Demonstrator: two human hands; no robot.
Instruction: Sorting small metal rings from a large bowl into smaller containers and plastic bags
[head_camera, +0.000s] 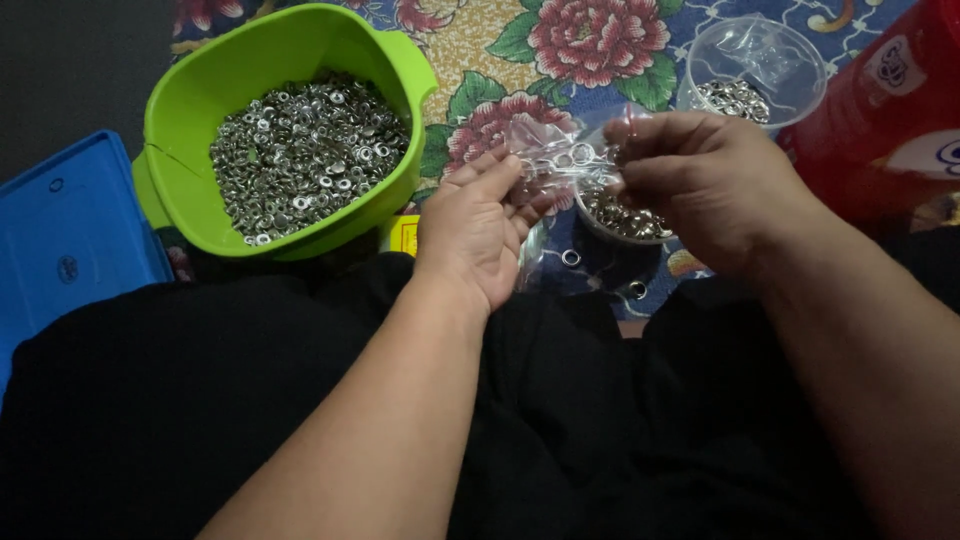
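A small clear plastic bag (556, 155) with a few metal rings inside is stretched between both hands. My left hand (478, 225) pinches its left edge, palm turned up. My right hand (705, 175) grips its right side with curled fingers. Under the bag sits a small clear cup (625, 222) of metal rings, partly hidden by my right hand. Two loose rings (571, 257) lie on the patterned cloth just below.
A green plastic basin (180, 100) heaped with small metal rings stands at the upper left. A blue plastic lid (60, 240) lies at the far left. A clear tub (760, 60) with rings and a red package (890, 110) are at the upper right. A floral cloth (590, 40) covers the floor.
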